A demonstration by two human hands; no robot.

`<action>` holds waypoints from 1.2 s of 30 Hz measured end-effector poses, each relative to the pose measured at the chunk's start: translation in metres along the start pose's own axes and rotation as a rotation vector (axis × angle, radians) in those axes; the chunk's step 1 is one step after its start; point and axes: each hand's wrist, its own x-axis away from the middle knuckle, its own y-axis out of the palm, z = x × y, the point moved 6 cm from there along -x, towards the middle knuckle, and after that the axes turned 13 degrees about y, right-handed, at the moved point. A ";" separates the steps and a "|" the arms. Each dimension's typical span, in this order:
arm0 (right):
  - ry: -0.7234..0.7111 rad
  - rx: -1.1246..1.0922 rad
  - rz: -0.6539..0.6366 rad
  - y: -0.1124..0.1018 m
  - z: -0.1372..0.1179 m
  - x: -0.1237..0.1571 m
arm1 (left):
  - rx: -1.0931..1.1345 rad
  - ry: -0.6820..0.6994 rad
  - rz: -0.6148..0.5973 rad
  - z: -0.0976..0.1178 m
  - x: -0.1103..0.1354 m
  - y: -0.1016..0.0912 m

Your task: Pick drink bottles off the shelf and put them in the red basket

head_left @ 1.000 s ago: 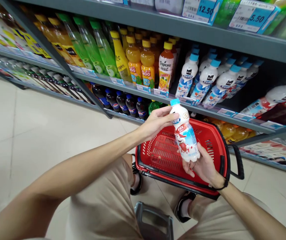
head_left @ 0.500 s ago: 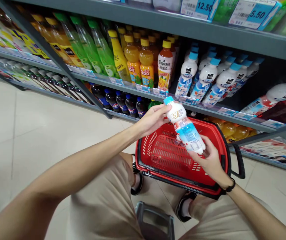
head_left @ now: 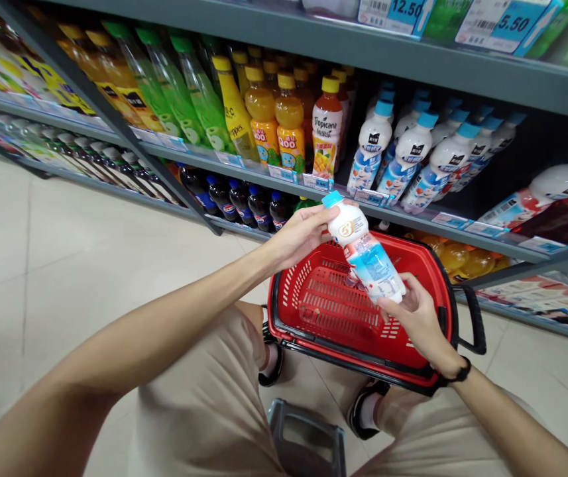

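Between my two hands is a white plastic drink bottle [head_left: 367, 255] with a light blue cap and a blue and red label. It tilts, cap up to the left, over a red shopping basket [head_left: 323, 338]. My left hand [head_left: 306, 232] grips it near the cap and neck. At the bottle's base, the fingers of my right hand [head_left: 415, 318] close round the lower end. The basket has slotted sides and a black rim; a small item deep inside it is mostly hidden behind the bottle.
Similar white bottles [head_left: 413, 156] with blue caps stand on the shelf ahead, beside orange juice bottles [head_left: 289, 126] and green bottles [head_left: 191, 93]. Dark cola bottles [head_left: 238, 202] line the lower shelf. A black basket handle [head_left: 477, 321] sticks out right. A grey stool [head_left: 306, 430] is between my legs.
The bottle has shifted very slightly left and up with both hands still on it. My right hand's fingers have moved a little at its base.
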 end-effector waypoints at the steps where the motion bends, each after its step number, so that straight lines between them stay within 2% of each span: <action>1: 0.037 -0.037 -0.060 0.004 0.000 0.000 | -0.004 -0.003 0.003 0.000 0.000 -0.001; 7: 0.225 -0.184 -0.325 0.025 0.002 0.011 | -0.042 0.012 0.016 0.002 0.002 0.000; 15: 0.380 -0.405 -0.571 0.033 0.012 0.010 | -0.020 0.010 0.033 -0.003 0.003 -0.004; 22: 0.429 -0.328 -0.587 0.034 0.011 0.010 | -0.055 -0.009 0.088 -0.005 0.005 -0.005; 26: 0.456 -0.232 -0.540 0.028 0.019 -0.002 | -0.221 0.019 0.107 -0.002 0.002 -0.012; 29: 0.457 0.023 -0.512 0.023 0.025 -0.017 | -0.384 0.068 0.119 0.001 0.000 -0.019; 30: 0.441 0.210 -0.488 0.020 0.026 -0.021 | -0.455 0.095 0.111 0.003 0.001 -0.020; 32: 0.326 0.778 -0.381 0.011 0.025 -0.030 | -0.662 0.186 0.047 0.004 0.002 -0.019; 34: 0.208 1.310 -0.251 0.002 0.022 -0.034 | -0.932 0.274 -0.090 -0.005 0.004 -0.016; 36: 0.219 1.577 -0.210 -0.005 0.026 -0.035 | -1.213 0.275 -0.292 -0.030 0.005 -0.016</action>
